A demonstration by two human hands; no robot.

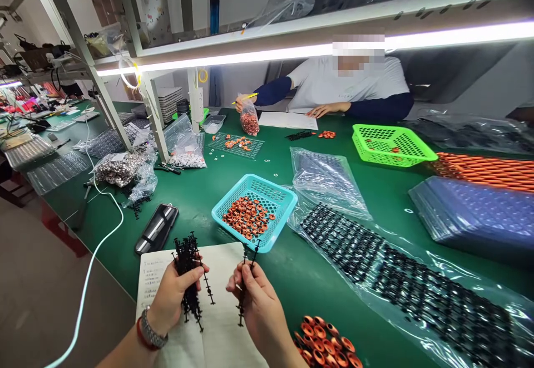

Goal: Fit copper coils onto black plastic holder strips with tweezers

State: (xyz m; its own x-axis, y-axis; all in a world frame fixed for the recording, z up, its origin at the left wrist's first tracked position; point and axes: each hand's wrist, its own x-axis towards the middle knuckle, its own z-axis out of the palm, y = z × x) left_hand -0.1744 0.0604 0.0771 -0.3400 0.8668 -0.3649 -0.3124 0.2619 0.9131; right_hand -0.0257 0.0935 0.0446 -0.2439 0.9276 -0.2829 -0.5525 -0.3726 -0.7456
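My left hand (179, 281) is wrapped round a thick bundle of thin black notched plastic strips (189, 256), their ends poking out above and below the fist. In my right hand (256, 290) a few similar black strips (241, 301) are pinched between thumb and fingers. Both hands are over an open notebook (219, 323) with handwriting on its left page. Just beyond them stands a light-blue basket (225, 224) with orange-and-black ring-shaped parts (248, 215) inside. More orange rings (325, 343) lie in a pile to the right of my right hand.
A clear bag of black strips (400, 270) stretches along the right. Left of the basket is a black case (157, 229). Across the green table a person (350, 87) sits by a paper (287, 120), holding a yellow pen. A green basket (392, 156) and a lit shelf (258, 56) are beyond.
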